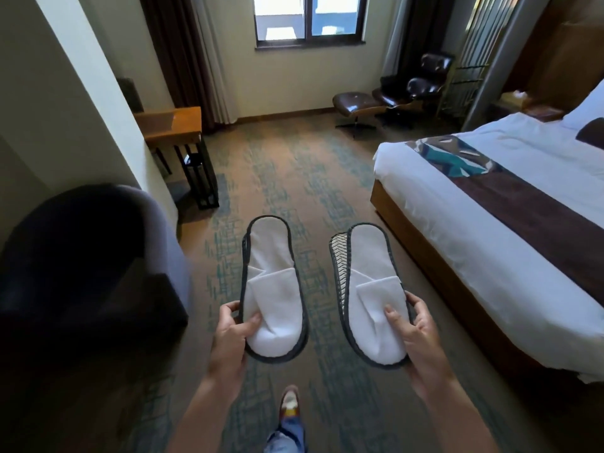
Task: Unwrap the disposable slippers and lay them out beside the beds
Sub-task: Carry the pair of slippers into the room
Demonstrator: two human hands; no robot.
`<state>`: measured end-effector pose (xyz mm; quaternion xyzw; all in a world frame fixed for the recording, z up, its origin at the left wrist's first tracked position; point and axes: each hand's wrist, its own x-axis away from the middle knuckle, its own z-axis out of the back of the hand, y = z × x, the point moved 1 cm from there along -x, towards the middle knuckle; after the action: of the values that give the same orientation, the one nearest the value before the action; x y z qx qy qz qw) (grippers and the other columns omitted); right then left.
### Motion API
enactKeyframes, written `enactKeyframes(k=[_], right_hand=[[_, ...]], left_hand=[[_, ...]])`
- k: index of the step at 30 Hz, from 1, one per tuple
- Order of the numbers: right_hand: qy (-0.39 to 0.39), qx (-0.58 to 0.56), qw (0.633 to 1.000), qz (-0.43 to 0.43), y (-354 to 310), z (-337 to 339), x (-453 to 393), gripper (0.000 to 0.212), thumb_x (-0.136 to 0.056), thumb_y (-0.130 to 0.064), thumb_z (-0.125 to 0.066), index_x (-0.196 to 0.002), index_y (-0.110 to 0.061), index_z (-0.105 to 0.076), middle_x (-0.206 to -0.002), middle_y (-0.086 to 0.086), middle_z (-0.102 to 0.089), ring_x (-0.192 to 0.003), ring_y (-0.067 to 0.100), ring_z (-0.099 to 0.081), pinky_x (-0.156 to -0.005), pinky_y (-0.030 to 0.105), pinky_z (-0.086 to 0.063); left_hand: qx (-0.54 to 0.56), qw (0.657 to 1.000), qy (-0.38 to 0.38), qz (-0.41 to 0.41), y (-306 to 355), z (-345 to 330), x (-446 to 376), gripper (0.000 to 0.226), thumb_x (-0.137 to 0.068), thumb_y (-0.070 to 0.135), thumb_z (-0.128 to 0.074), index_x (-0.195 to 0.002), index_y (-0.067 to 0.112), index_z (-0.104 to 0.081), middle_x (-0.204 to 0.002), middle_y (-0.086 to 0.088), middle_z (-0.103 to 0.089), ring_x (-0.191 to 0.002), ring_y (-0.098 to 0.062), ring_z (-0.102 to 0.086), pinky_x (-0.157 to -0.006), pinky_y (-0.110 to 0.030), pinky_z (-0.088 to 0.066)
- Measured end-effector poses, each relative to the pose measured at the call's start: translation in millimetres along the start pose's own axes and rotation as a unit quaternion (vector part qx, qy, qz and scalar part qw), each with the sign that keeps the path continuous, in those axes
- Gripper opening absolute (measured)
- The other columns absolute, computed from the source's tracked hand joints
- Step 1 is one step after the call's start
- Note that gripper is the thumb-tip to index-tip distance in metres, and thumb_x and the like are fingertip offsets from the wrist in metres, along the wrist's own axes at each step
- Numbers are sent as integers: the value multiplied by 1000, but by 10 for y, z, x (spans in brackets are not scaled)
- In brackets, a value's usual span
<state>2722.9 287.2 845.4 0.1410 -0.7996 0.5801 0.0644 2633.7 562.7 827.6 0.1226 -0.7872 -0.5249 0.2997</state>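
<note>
Carpet [294, 178], brown w/ teal streaks, fills the floor from bottom of view to the far wall; bed [490, 230] on the right, white cover, wood frame, w/ a dark brown runner [536, 207] across it that has a teal patterned end; dark armchair [81, 263] at left, close to the camera, mostly in shadow; window [310, 21] in the far wall btwn dark curtains [170, 53]; wooden desk [173, 129] on black legs against the left wall; dark leather lounge chair [415, 86] in the far right corner w/ a matching footstool [356, 104] just beside it.

Two pairs of flat white slippers w/ dark edging are held over the carpet, side by side but apart, toes toward the person, heels pointing to the window; left slippers [273, 289] in the left hand [232, 335], thumb on top of the toe cover, fingers curled round the outer edge; right slippers [376, 295] in the right hand [421, 341], same grip mirrored, thumb on the toe cover, fingers round the edge near the bed; right stack is fanned a bit, so the zigzag sole of the lower slipper shows along its left side; no wrapper on either that I can see.

Below the hands, a shoe [289, 403] and blue jeans leg [287, 436] on the carpet.
</note>
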Motion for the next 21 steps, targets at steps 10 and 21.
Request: enactKeyframes(k=[10, 21], right_hand=[[2, 4, 1000, 0, -471, -776, -3087, 40, -87, -17, -71, -121, -30, -53, -112, 9, -73, -98, 34, -72, -68, 42, -60], [41, -3, 999, 5, -1148, -1291, -5950, 42, -92, -11, -64, -129, -21, -48, -118, 12, -69, -101, 30, -70, -72, 38, -62]], left_hand=[[6, 1000, -15, 8, 731, -941, -3044, 34, -86, -2, -61, -114, 14, -50, -109, -17, -66, -77, -23, -73, -56, -31, -57], [-18, 998, -37, 42, 1444, -2190, -5733, 32, -85, 0, -63, -111, 15, -54, -107, -13, -69, -83, -25, -72, -68, -42, -59]])
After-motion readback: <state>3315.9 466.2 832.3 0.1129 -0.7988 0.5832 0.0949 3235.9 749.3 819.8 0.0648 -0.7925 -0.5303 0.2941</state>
